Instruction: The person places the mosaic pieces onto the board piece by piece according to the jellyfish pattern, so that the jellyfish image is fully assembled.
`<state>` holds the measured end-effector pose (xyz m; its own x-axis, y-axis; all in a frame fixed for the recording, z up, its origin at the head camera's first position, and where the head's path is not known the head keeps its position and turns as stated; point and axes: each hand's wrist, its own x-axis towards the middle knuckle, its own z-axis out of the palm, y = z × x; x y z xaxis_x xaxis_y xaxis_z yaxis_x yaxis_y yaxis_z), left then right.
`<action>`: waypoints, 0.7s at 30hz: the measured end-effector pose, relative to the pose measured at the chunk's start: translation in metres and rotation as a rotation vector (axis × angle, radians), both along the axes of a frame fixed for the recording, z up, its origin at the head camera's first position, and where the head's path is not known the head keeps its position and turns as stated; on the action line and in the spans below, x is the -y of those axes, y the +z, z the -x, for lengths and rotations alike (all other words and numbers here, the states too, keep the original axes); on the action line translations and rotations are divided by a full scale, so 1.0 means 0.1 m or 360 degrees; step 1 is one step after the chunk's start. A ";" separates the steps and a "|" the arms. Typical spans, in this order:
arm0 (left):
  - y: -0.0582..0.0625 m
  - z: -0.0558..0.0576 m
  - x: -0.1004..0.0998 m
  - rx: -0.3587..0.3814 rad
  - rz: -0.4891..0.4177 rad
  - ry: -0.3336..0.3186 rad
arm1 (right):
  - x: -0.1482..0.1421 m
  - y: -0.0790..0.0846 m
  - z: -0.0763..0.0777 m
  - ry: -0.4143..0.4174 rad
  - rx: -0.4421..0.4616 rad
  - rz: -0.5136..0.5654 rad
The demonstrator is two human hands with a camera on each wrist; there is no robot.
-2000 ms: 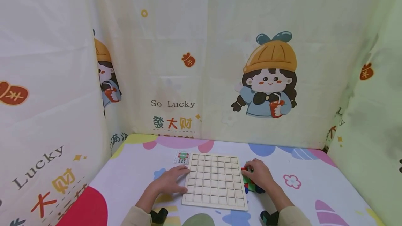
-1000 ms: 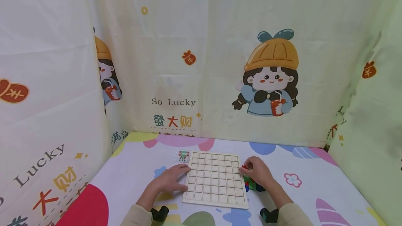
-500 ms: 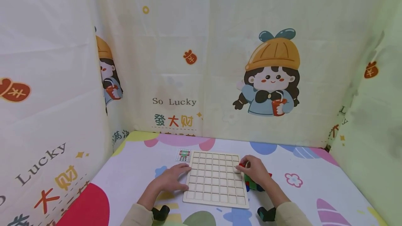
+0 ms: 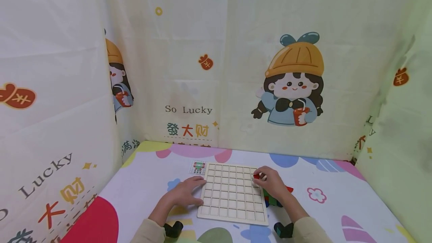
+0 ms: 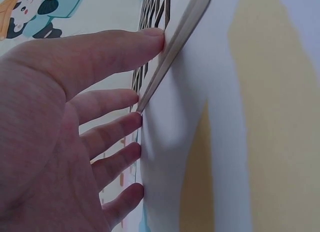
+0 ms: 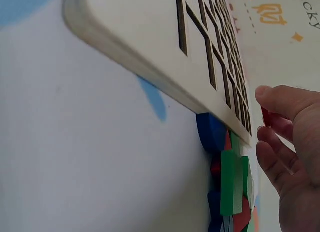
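Note:
A wooden grid board with rows of square cells lies on the table in the head view. My left hand rests along its left edge, fingers spread; in the left wrist view the thumb touches the rim. Over the upper right cells, my right hand pinches a small red block between thumb and fingers. Most of that block is hidden by the fingers in the right wrist view, where a red sliver shows. Beside the board's right edge lies a pile of green, blue and red blocks, partly under the right forearm.
A small picture card with a green and red figure on a grid lies by the board's upper left corner. The tabletop carries a colourful printed cover. Printed cloth hangs behind and on both sides.
My right hand has picked up the red block from beside the board and moved left with it over the upper right cells. My left hand has stayed at the left edge.

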<state>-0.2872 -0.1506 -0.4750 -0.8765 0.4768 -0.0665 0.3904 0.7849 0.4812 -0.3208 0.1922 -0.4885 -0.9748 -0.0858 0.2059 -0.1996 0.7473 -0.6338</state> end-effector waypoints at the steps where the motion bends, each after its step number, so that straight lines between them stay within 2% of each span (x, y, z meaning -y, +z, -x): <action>1: 0.00 0.00 0.00 -0.0003 -0.0003 -0.0003 | 0.00 0.00 0.00 0.0010 -0.0008 0.0001; 14: 0.01 -0.02 -0.02 0.0016 -0.0008 0.0012 | 0.15 0.01 0.06 0.0144 0.0030 0.0075; 21: 0.00 -0.01 -0.02 0.0032 -0.0005 0.0022 | 0.22 0.01 0.07 0.0123 0.0038 0.0045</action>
